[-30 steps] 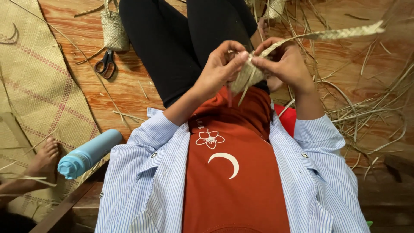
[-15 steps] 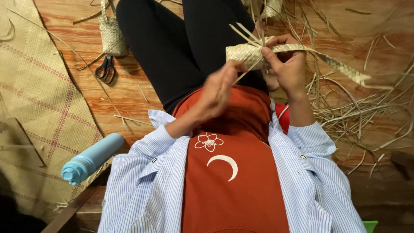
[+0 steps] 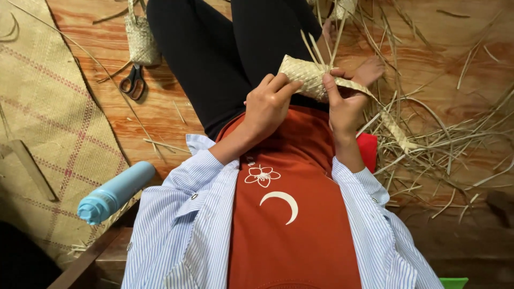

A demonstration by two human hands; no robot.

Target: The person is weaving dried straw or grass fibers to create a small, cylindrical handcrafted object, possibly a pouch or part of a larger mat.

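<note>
Small pale woven palm-leaf pouch held over the lap, w/ loose strip ends sticking up. Left hand closed on its near edge; right hand pinches one long flat strip trailing right. Free wooden floor at left; dry straw pile crowds right. 1 black scissors, 1 light-blue bottle, 1 chequered woven mat.

Blue-striped white shirt, rust-orange top, black trousers.
</note>
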